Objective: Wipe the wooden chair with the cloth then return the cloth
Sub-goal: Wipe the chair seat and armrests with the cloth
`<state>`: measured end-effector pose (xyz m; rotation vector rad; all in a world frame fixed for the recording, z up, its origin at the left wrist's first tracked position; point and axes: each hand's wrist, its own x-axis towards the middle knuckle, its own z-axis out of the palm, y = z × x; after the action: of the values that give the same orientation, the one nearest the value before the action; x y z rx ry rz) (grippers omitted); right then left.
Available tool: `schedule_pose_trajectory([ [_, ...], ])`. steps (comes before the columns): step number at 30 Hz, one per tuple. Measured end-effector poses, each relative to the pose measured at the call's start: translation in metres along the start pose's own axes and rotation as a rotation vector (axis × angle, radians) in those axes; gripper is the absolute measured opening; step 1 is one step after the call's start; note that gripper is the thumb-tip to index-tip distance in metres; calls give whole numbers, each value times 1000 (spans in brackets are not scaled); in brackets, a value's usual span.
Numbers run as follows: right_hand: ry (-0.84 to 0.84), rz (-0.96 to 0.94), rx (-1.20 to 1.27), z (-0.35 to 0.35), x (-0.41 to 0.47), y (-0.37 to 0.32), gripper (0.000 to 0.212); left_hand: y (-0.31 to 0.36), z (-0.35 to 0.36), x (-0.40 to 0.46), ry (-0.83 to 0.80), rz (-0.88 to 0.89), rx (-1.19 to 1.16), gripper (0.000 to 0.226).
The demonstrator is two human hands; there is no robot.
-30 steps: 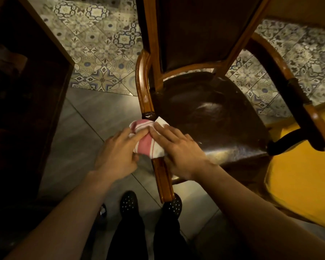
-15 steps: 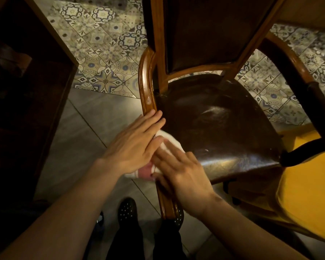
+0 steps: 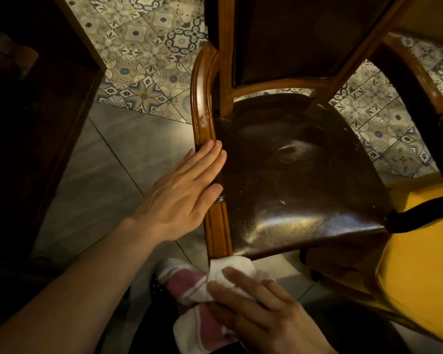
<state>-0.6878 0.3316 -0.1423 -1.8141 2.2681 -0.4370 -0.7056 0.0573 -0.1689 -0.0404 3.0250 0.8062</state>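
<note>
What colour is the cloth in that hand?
The cloth is white with pink stripes, seen in the head view, held in the right hand.

Single head view, looking steeply down, close over chair (image 3: 292, 175), wide-angle.

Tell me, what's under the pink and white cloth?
The pink and white striped cloth covers the bottom end of the wooden chair's front leg and part of a black dotted shoe. The right hand presses on top.
</note>
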Motion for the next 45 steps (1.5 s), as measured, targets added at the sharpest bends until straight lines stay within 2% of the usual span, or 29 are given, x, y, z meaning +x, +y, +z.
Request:
schedule_pose_trajectory([
  [1,-107,-134,-83,-8,5,18,38,-1,1,0,3,0,-5,59],
  [2,-111,-226,-81,-9,11,33,40,-2,1,0,3,0,-11,59],
  [3,-96,-217,-8,-15,13,39,40,-2,2,0,3,4,-17,60],
  [5,-69,-84,159,-16,37,46,38,-2,2,0,3,10,-31,60],
  [7,-51,-20,229,-13,63,52,39,-2,2,0,3,5,-44,60],
  [12,-72,0,241,-24,89,67,40,-4,-4,0,-26,15,-86,63],
  [15,-21,26,217,-19,89,62,39,-2,-3,-1,-14,8,-98,62],
  [19,66,-5,181,-14,94,63,35,-3,0,-1,8,14,-106,60],
  [26,59,42,207,-21,108,68,36,-6,-2,2,-7,-4,-128,56],
  [31,-3,27,197,-22,91,64,37,-2,-4,1,-36,-9,-95,55],
  [36,17,-72,193,-11,65,54,31,-3,-4,2,-38,-18,-36,55],
  [38,-104,-71,212,-22,50,55,30,-1,-3,1,-40,-20,-22,56],
  [41,-116,-136,169,-29,32,63,34,3,0,0,-27,-21,21,57],
  [42,-93,-108,223,-20,58,49,35,4,1,0,-20,-27,33,58],
  [43,-15,59,241,-22,67,44,36,4,3,-1,-12,-35,38,58],
  [45,-100,539,360,-35,70,62,41,5,6,-1,4,-53,35,59],
])
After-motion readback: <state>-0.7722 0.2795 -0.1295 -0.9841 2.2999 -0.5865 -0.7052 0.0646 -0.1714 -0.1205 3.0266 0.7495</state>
